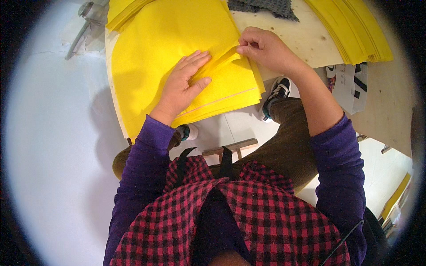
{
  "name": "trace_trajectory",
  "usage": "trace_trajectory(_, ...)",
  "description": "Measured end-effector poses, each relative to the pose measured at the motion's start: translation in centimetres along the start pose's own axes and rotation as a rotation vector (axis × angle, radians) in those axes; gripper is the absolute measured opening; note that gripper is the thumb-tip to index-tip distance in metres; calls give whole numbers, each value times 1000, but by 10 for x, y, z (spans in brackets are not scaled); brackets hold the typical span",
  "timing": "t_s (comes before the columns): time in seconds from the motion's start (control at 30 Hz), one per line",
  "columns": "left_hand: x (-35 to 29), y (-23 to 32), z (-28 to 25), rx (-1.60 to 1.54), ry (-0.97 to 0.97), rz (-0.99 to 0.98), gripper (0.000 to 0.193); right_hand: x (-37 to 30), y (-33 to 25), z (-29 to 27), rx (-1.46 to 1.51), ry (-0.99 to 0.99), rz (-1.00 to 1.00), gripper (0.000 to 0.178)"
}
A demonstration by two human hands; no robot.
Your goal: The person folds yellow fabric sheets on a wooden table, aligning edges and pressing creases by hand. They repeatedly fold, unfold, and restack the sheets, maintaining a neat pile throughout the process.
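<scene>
A stack of yellow fabric sheets (151,57) lies on the wooden table in front of me, its near edge jutting past the tabletop. Flat on the top sheet rests my left hand (183,84), fingers stretched out and thumb apart. My right hand (266,48) pinches the right edge of the top sheet between thumb and fingers. That edge is lifted and folded back a little, making a crease that runs toward my left fingertips. Below the fold a lower sheet shows, with a thin pinkish line (217,102) along its near edge.
Another yellow fabric pile (355,31) hangs over the table's right side. A dark grey textured cloth (266,6) lies at the back. The pale wooden tabletop (306,40) shows between them. A white printed bag (350,86) is below at right. A metal fitting (91,13) stands by the left wall.
</scene>
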State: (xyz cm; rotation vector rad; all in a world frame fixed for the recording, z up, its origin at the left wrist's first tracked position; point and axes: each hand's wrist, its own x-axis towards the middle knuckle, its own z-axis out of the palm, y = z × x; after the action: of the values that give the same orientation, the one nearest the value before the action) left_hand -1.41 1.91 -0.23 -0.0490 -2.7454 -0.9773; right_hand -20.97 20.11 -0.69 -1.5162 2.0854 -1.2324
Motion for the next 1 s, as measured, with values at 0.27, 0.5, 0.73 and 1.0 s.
trace_trajectory(0.27, 0, -2, 1, -70, 30, -57, 37, 1, -13, -5, 85, 109, 114, 14)
trace_trajectory(0.5, -1, 0, 1, -117, 64, -84, 36, -9, -1, -9, 163, -154, -82, 15)
trace_trajectory(0.73, 0, 1, 0, -113, 47, -81, 37, -7, 7, 2, 94, -136, -11, 11)
trace_trajectory(1.0, 1, -1, 0, -80, 42, -34, 36, -1, -2, -2, 68, -89, 9, 13)
